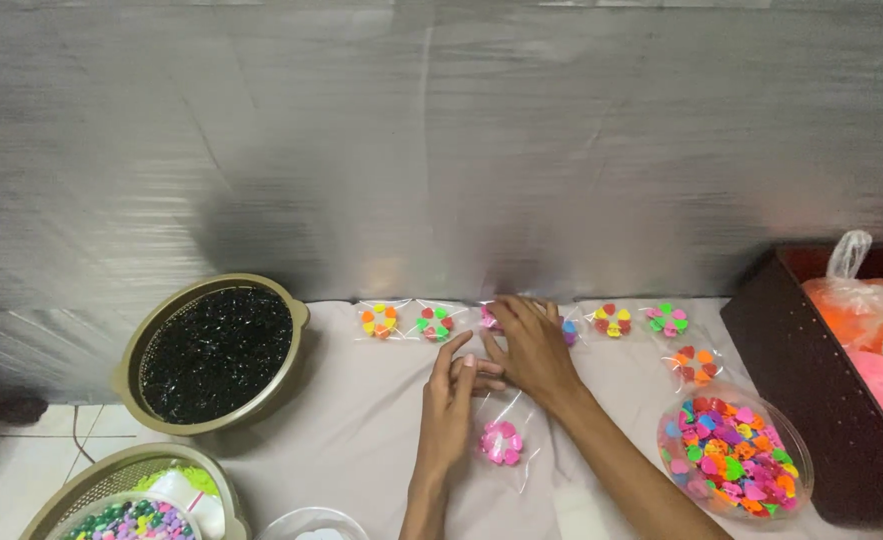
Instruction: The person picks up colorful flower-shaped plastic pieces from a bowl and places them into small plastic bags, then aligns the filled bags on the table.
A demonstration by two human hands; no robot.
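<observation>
Seven small clear packets [380, 320] of coloured hearts, two colanders [215, 352], one bowl [734, 457], one dark box [819, 375].

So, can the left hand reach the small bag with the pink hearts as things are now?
Probably yes. The left hand lies on the white cloth right beside the small bag with the pink hearts, and nothing stands between them. The right hand rests farther back.

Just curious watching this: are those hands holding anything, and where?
Cannot be told for sure: left hand and right hand lie flat on the cloth, fingers over a small clear packet.
</observation>
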